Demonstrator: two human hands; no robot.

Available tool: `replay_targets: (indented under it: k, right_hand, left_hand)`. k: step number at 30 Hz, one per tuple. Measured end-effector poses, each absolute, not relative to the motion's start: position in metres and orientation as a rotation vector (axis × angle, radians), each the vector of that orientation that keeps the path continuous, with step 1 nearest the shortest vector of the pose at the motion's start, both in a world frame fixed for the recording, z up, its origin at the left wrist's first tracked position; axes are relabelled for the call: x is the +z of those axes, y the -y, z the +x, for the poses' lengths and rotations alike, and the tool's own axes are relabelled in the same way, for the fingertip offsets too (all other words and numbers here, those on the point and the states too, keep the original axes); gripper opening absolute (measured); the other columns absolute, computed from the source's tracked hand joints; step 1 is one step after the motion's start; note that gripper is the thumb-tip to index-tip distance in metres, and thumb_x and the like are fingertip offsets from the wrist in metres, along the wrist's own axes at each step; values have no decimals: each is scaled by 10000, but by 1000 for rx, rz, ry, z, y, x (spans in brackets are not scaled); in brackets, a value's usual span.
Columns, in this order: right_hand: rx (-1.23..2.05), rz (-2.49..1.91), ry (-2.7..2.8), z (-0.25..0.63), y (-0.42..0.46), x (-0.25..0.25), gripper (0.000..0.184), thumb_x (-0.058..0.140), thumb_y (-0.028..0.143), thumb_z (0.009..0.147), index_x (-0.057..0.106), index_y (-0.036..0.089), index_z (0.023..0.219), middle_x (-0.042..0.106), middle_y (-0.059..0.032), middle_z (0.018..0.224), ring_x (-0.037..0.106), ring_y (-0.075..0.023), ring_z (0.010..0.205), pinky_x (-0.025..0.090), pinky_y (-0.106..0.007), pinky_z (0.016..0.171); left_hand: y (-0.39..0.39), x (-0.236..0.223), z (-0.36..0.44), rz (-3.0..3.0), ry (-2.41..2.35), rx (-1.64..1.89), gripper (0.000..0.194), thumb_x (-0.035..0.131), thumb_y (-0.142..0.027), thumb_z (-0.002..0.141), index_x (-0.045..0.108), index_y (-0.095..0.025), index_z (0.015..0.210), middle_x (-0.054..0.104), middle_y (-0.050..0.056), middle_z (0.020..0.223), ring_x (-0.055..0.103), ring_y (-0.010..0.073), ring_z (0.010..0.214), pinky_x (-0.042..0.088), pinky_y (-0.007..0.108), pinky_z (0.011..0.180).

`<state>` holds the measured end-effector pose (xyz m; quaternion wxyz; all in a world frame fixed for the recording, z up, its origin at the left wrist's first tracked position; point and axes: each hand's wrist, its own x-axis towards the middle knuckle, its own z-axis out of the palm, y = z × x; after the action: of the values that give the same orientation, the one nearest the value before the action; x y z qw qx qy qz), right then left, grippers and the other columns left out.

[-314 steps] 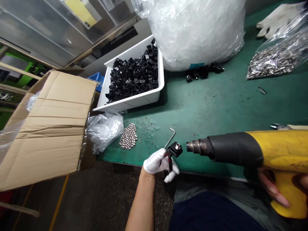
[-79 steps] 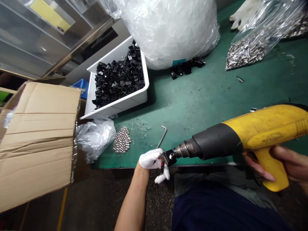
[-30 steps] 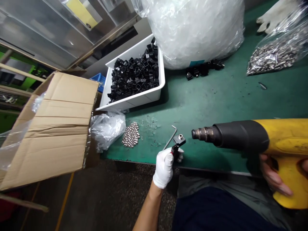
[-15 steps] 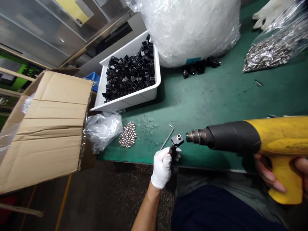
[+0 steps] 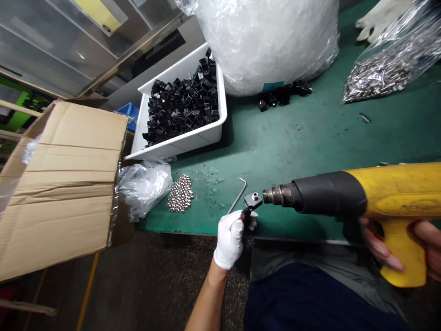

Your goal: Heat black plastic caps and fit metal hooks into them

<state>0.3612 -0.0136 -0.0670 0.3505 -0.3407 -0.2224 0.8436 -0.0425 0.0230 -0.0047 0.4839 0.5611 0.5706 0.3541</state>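
Observation:
My left hand (image 5: 228, 241), in a white glove, is closed round a black tool with a bit of red (image 5: 244, 214). It looks like pliers, but the glove hides most of it. At its tip sits a small flat black plastic part (image 5: 248, 201) with a round metal insert (image 5: 255, 196) standing on top. My right hand (image 5: 382, 248), bare, grips the handle of a yellow heat gun (image 5: 396, 191). The gun's metal nozzle (image 5: 277, 196) points left, a small gap from the black part. A hex key (image 5: 237, 195) lies just beyond the left hand.
A white bin (image 5: 193, 142) holds many black plastic parts. Metal inserts (image 5: 180, 194) lie grouped near a crumpled plastic bag (image 5: 146, 186). A cardboard box (image 5: 74, 184) stands left. Behind are a big plastic bag (image 5: 275, 41), black parts (image 5: 284, 95) and a bag of metal pieces (image 5: 375, 78).
The whole view has shifted slightly left. The heat gun's nozzle is a little closer to the black part. Both hands keep their holds.

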Motion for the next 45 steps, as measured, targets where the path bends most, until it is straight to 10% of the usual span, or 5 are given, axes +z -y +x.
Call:
replay_targets:
  k: [45]
  right_hand:
    - [2231,-786,419,356,9,-52,570,415,649,944,612,244,1294,637,-120,878,576,-208,616,492,-324,570]
  left_hand:
    - [-27,-4,-47,1377,-1326,802,628,375,-632,975,750,-130,1003,689,76,734,644,185,676,509,301,676]
